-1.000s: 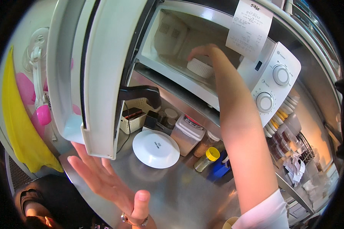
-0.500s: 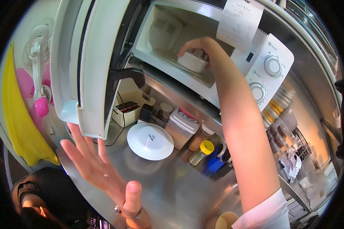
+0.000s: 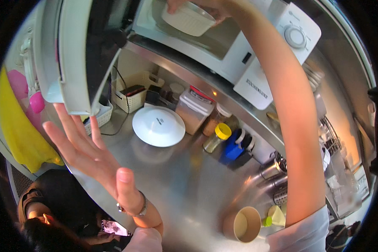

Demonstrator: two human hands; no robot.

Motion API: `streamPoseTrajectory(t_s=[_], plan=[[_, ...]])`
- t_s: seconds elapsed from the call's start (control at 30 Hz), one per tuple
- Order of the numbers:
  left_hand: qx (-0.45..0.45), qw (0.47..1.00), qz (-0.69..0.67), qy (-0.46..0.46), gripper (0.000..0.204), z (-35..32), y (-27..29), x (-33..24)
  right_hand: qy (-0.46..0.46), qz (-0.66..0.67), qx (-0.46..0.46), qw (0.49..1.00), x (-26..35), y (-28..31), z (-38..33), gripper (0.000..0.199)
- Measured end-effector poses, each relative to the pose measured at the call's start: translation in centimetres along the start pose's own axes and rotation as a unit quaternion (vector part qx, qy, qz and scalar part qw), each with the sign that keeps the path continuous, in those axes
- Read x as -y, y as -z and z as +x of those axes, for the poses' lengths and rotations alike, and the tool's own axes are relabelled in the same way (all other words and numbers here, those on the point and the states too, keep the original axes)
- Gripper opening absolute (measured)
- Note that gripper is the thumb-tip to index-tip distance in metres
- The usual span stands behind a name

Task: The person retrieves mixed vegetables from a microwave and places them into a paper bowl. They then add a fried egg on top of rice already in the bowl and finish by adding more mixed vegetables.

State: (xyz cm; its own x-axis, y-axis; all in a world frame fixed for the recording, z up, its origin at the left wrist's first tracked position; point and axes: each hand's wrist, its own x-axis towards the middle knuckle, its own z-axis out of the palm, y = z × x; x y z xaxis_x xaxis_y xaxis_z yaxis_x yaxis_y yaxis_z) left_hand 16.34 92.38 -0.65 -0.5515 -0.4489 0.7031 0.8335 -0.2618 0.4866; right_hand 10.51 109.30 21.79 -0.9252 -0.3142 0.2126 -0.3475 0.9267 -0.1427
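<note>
Right hand point(image 3: 216, 4): clamped across a white ribbed dish point(image 3: 189, 20).
Dish: under it; likely stiff, breakable; grip opposite sides.
Left hand point(image 3: 92, 161): fingers spread, beside microwave door point(image 3: 75, 67).

S/steel ctr point(image 3: 180, 185), wht plate point(image 3: 158, 127), clr tub point(image 3: 192, 116), yel-lid jar point(image 3: 216, 137), tan cup point(image 3: 252, 223) on it
</note>
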Motion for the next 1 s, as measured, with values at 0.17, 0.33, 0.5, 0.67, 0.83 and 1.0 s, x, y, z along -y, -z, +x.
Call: streamPoseTrajectory(t_s=[0.17, 0.33, 0.5, 0.67, 0.83, 1.0], plan=[[0.035, 0.997, -0.074, -0.011, 0.094, 0.4, 0.6, -0.7, -0.197, -0.004, 0.006, 0.980, 8.6, -2.0, -7.4, 0.063], [0.099, 0.982, -0.159, -0.033, 0.092, 0.8, 1.9, -0.4, -0.161, 0.020, -0.093, 0.982, 7.2, -12.1, -15.6, 0.073], [0.088, 0.969, -0.227, -0.027, 0.090, 0.8, 2.0, -0.1, -0.368, 0.082, 0.057, 0.924, 7.6, -22.8, -23.0, 0.077], [0.039, 0.961, -0.272, 0.019, 0.092, 0.0, 1.2, -1.0, -0.439, 0.048, 0.098, 0.892, 6.3, -29.0, -27.2, 0.081], [0.017, 0.951, -0.307, 0.033, 0.097, 0.1, 0.8, -1.1, -0.440, 0.076, 0.118, 0.887, 7.0, -30.3, -28.2, 0.092], [0.021, 0.955, -0.292, 0.042, 0.101, 0.6, 0.8, -1.5, -0.157, 0.266, 0.046, 0.950, 7.8, -21.8, -31.2, 0.080]])
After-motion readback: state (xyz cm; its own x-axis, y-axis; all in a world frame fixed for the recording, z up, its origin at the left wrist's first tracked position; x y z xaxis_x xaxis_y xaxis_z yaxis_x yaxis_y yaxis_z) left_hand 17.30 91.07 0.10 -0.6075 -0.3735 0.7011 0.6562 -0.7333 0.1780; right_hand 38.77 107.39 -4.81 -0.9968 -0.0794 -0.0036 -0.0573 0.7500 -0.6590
